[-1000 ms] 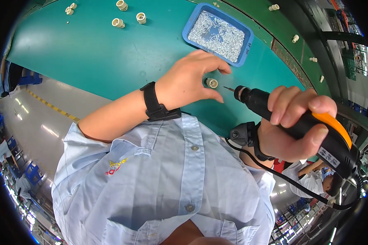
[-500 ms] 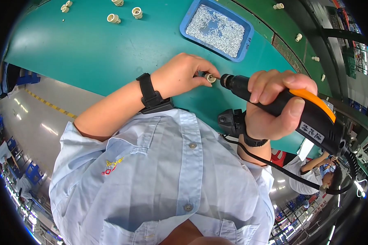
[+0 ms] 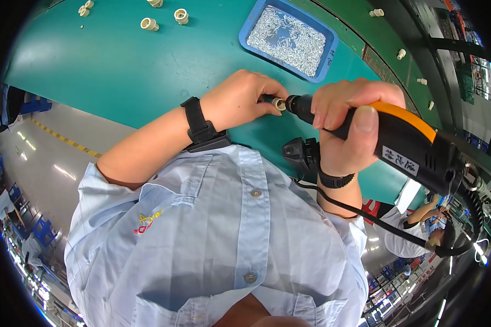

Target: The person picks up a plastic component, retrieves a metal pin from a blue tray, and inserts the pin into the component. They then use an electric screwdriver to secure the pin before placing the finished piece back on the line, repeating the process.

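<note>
My left hand (image 3: 244,97) pinches a small cream-coloured cylindrical fitting (image 3: 279,104) over the green table. A dark part shows behind the fitting, between thumb and fingers. My right hand (image 3: 350,117) is wrapped round a black and orange electric screwdriver (image 3: 406,141), thumb along its side. Its black nose meets the open end of the fitting, and the bit is hidden there. From the driver's rear a black cable (image 3: 457,250) hangs in a loop. Close beyond both hands lies a blue tray (image 3: 244,38) full of small silvery screws (image 3: 305,52).
Several cream fittings (image 3: 149,24) stand and lie at the far left of the green table (image 3: 109,65). More of them, such as one fitting (image 3: 401,54), sit on a darker green strip at the right. A co-worker (image 3: 406,237) works farther off at lower right.
The screwdriver has moved left with my right hand, so its nose now reaches the fitting and the bit no longer shows. My left hand keeps its place.
</note>
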Demonstrator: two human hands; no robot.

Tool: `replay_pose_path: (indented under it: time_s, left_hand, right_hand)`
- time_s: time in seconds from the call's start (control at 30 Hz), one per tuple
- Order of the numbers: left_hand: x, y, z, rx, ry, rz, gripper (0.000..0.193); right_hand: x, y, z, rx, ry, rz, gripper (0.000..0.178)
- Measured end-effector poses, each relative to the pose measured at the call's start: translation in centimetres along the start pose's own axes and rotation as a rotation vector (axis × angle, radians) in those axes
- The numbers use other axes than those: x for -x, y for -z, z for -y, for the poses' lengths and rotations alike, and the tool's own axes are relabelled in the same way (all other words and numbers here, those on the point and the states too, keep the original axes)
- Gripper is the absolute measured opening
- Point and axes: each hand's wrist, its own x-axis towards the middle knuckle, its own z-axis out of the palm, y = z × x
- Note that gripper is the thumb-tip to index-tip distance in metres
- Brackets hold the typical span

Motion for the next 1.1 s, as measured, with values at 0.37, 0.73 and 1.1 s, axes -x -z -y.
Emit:
replay_pose_path:
  time_s: [0.37, 0.73, 1.1]
  left_hand:
    - [-0.1, -0.2, -0.3, -0.115, -0.127, -0.026, 0.024]
    - [-18.1, 11.7, 0.4, -0.955, 0.267, -0.492, 0.02]
    - [-23.9, 16.2, 5.1, -0.779, 0.129, -0.341, 0.025]
  right_hand:
    - [-0.1, 0.3, 0.1, -0.072, -0.051, -0.071, 0.023]
    - [2.8, 6.1, 4.3, -0.029, 0.414, -0.248, 0.032]
    - [4.9, 9.1, 3.2, 0.094, 0.364, -0.356, 0.03]
